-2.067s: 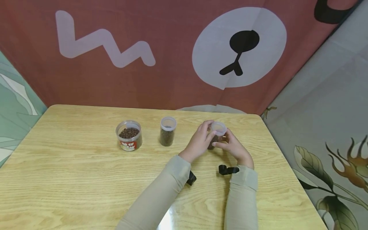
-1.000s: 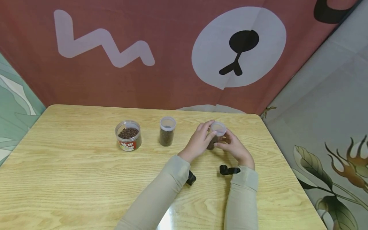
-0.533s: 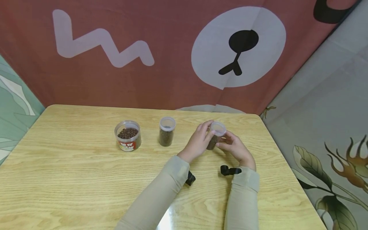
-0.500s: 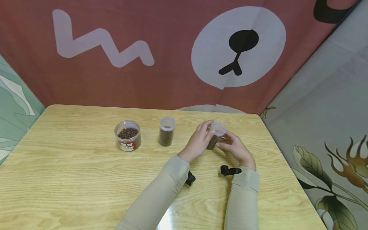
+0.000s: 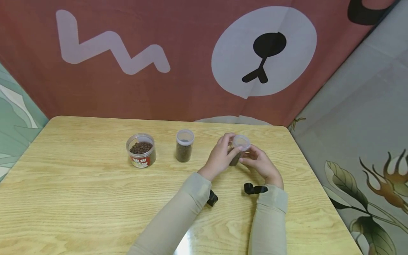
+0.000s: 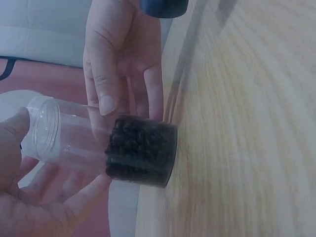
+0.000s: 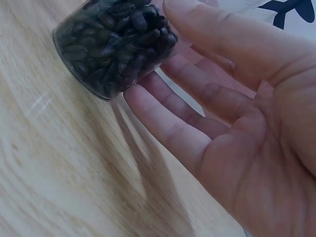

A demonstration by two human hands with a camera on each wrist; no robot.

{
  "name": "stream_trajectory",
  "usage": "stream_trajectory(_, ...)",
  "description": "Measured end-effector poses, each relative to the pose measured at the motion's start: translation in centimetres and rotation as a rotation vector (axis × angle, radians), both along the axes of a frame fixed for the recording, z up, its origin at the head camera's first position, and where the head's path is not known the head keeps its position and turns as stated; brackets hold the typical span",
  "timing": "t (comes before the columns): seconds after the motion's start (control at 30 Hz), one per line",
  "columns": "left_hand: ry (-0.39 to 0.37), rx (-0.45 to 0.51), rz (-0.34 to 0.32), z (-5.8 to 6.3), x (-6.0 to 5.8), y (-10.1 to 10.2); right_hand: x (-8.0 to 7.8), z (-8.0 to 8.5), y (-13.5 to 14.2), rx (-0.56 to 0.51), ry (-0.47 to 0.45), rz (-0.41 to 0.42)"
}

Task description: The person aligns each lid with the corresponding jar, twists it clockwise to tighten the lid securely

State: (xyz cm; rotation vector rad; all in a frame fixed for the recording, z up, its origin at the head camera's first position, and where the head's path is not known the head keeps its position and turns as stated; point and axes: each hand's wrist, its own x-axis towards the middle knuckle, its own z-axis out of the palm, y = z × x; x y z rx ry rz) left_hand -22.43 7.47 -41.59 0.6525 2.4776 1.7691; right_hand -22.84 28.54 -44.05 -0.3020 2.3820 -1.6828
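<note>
Two bare hands, left hand (image 5: 220, 157), right hand (image 5: 262, 166). Long beige sleeves (image 5: 178, 212) to both wrists. Small black wrist cameras (image 5: 253, 188) strapped just beside each cuff, on the undersides.

This looks like a makeshift recording corner in a home rather than a real kitchen. A light wooden table (image 5: 79, 184) stands hemmed in by hung printed cloths: a red cartoon bear sheet (image 5: 191, 60) behind, floral fabric (image 5: 366, 141) at the side.

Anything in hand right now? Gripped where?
Both hands hold the clear jar of coffee beans: left hand and right hand grip its side wall, base on the table.
</note>
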Motion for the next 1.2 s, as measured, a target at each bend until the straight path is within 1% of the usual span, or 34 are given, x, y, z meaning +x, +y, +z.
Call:
stream_trajectory(0.2, 0.008, -0.047, -0.007, -0.02, -0.03, -0.24, -0.05, -0.05, -0.11, 0.007, 0.014, -0.009)
stream_trajectory(0.43, -0.001, -0.095, -0.038, -0.03, -0.01, -0.55, -0.13, -0.19, -0.07, 0.023, 0.009, -0.015)
stream_trajectory(0.8, 0.055, -0.021, -0.026, -0.52, -0.49, -0.50, -0.22, -0.15, -0.02, 0.012, -0.021, -0.006)
stream_trajectory(0.93, 0.039, 0.001, -0.016, -0.51, -0.45, -0.47, -0.25, -0.18, 0.03, 0.014, -0.028, -0.009)
stream_trajectory(1.07, 0.011, 0.022, -0.023, -0.49, -0.36, -0.37, -0.26, -0.24, 0.13, 0.019, -0.027, -0.004)
stream_trajectory(1.2, 0.005, 0.017, -0.024, -0.49, -0.33, -0.33, -0.27, -0.30, 0.15, 0.021, -0.025, 0.000)
